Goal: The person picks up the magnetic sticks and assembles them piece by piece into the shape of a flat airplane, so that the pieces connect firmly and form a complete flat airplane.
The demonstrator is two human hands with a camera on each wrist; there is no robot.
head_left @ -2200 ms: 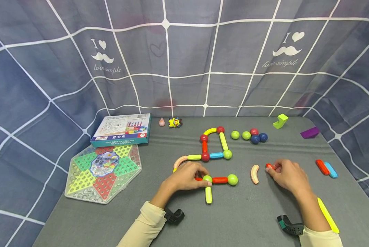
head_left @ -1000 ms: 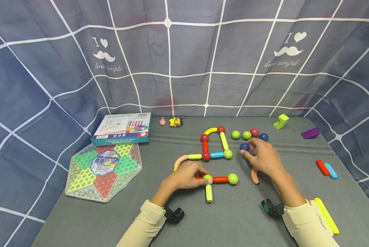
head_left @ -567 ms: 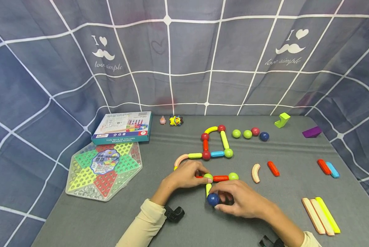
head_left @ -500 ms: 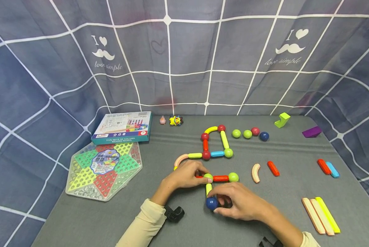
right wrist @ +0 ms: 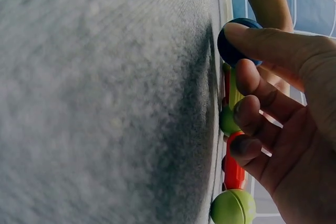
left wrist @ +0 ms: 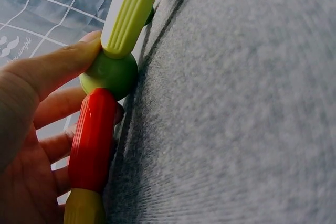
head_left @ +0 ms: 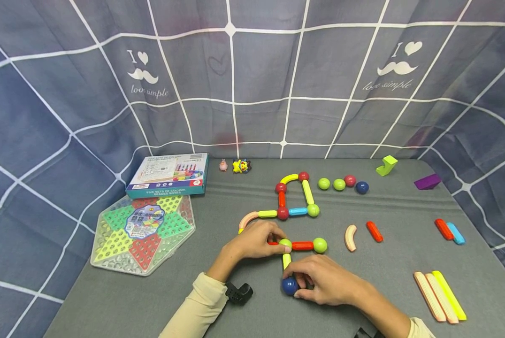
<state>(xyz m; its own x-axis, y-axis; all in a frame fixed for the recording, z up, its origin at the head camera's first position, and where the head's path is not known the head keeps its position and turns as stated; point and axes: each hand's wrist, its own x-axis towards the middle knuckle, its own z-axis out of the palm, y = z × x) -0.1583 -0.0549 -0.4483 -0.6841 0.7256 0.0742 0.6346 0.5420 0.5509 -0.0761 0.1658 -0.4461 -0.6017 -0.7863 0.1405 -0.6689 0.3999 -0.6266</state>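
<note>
Blue ball (head_left: 289, 286) moves nearer the person; right hand (head_left: 327, 280) pinches it, left hand (head_left: 257, 240) a green ball (left wrist: 114, 73) (likely hard, slippery: grip sides).

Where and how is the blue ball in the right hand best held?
Probably pinch the blue ball across its round middle, from the right, as the right hand does; the yellow-green rod points at its far side, so fingers should leave that face free.
</note>
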